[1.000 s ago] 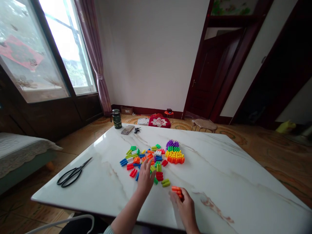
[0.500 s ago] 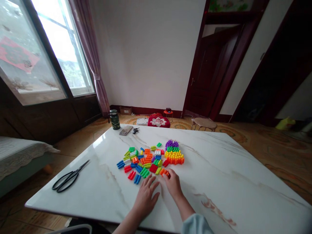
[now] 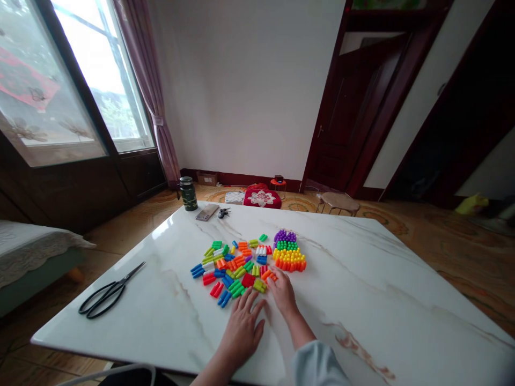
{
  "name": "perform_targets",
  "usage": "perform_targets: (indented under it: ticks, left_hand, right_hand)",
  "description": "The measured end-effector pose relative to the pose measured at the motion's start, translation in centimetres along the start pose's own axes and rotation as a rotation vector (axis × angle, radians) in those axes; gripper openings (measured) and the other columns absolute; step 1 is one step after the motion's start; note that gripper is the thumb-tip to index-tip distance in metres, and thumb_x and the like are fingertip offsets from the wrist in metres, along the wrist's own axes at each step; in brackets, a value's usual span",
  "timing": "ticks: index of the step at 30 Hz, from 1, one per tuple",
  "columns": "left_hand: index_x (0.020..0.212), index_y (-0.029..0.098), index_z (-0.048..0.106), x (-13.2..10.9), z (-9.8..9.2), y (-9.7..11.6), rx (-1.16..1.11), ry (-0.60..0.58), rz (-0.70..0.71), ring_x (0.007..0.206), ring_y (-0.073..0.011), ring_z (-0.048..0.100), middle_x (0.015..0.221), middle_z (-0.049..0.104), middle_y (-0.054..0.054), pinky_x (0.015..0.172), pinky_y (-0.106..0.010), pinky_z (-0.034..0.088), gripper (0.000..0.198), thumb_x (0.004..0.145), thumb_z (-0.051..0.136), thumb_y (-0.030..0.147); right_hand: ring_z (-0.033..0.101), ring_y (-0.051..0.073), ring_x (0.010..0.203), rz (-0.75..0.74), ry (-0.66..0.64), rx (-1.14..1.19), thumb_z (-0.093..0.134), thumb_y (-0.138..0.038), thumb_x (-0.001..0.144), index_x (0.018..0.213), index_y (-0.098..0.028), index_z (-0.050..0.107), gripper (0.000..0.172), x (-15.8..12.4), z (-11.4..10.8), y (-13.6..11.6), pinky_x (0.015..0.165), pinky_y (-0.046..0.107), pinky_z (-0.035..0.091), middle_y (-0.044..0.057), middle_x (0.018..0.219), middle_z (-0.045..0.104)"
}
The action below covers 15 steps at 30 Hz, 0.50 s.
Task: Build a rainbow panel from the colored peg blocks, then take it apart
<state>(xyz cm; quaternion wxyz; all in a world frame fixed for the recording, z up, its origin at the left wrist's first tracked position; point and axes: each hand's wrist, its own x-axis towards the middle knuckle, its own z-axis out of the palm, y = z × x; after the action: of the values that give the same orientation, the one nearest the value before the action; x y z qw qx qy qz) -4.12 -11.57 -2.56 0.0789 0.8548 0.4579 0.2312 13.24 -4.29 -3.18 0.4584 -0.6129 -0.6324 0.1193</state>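
Currently, the right hand (image 3: 283,292) is touching an orange block (image 3: 267,275), grip unclear, the left hand (image 3: 244,321) is lying fingers spread beside loose blocks (image 3: 236,288), and a careless forward push could be toppling the upright rows (image 3: 288,254) standing just beyond the right fingertips.

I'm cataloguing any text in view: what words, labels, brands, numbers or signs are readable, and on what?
No text can be read.
Bottle: any lettering too small to read.
Box: any label too small to read.
Pink window decoration: pattern too blurred to read.
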Motion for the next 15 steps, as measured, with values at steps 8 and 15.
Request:
perform_targets:
  ticks: [8, 15]
  left_hand:
    - [0.134, 0.025, 0.051, 0.1, 0.1, 0.3, 0.022, 0.035, 0.001, 0.136, -0.0320, 0.036, 0.143, 0.048, -0.010, 0.108, -0.055, 0.035, 0.048, 0.085, 0.051, 0.024]
    - [0.136, 0.026, 0.047, -0.1, 0.1, 0.2, 0.076, 0.007, 0.007, 0.138, -0.0299, 0.033, 0.146, 0.044, -0.008, 0.108, -0.054, 0.035, 0.048, 0.088, 0.048, 0.026]
  right_hand:
    - [0.061, 0.022, 0.083, 0.040, -0.040, -0.186, 0.051, -0.028, 0.083, 0.097, -0.021, 0.068, 0.023, 0.2, -5.4, 2.4, 0.074, 0.032, 0.048, 0.008, 0.097, 0.067]
    - [0.059, 0.017, 0.071, 0.025, 0.195, -0.097, 0.051, -0.035, 0.083, 0.094, -0.017, 0.060, 0.022, -0.4, -3.2, 2.2, 0.069, 0.030, 0.049, 0.008, 0.092, 0.063]
